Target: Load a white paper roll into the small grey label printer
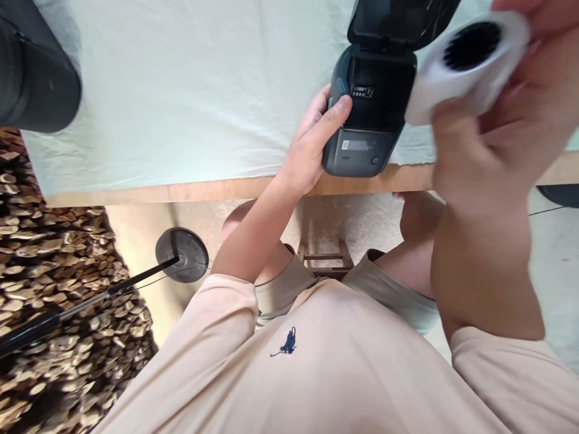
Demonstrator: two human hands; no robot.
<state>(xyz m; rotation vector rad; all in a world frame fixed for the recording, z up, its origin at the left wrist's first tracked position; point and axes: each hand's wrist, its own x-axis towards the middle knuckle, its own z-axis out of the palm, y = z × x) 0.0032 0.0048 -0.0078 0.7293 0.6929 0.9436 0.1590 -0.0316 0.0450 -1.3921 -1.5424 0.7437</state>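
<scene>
My left hand (312,144) is clamped on the left flank of a dark grey label printer (368,108), thumb laid across the front edge of the body and the other fingers wrapped round the far side, where I lose sight of them. The printer sits just to the right of that hand, at the near edge of the table (181,190), on a pale cloth (181,84). Its lid (398,21) stands open, tilted back beyond the hand, and the open bay shows a small white-printed label inside.

My right hand (493,132) is raised close to the camera, well to the right of the printer and above it. It grips a white roll of paper (470,60) with a dark hollow core, the core facing me. The fingers curl round the roll from below and from the right; the hand is mostly closed about it. The roll hangs just beside the printer's upper right corner, and from this angle I cannot tell whether the two touch.

Much of that hand is blurred, so individual fingers are hard to separate, and its top is cut off by the frame edge. The lid's upper part is cut off too. A black rounded object (31,66) sits far to the left of my left hand, partly out of frame; I cannot make out what it is. Below the table edge I see my own lap, a stool rung, and a black pole (90,301) rising from a round base (183,256) on the floor.
</scene>
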